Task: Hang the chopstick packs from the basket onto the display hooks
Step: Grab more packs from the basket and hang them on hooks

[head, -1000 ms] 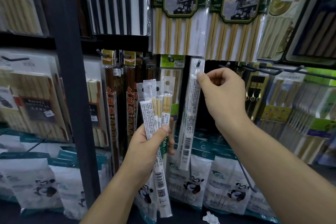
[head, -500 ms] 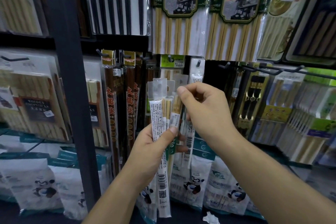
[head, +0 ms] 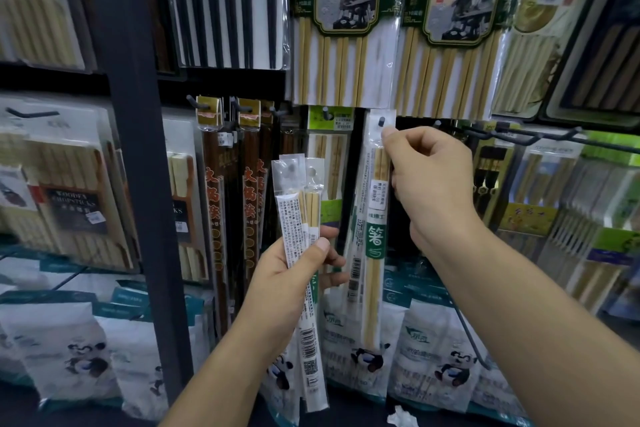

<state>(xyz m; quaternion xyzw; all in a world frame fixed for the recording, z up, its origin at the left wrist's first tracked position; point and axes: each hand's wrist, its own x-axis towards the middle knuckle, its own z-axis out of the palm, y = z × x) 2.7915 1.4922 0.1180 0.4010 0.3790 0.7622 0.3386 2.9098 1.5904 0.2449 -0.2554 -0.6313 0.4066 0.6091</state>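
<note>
Just left of centre, the left hand (head: 294, 274) grips a fan of slim clear-plastic packs of pale wooden chopsticks (head: 298, 204), held upright with their hang-holes on top. To its right, the right hand (head: 429, 184) pinches the header of a clear green-labelled chopstick pack (head: 374, 236), long axis vertical. Its hole sits over the dark metal hook tip (head: 381, 121), so the coming push likely runs straight back along the hook.
</note>
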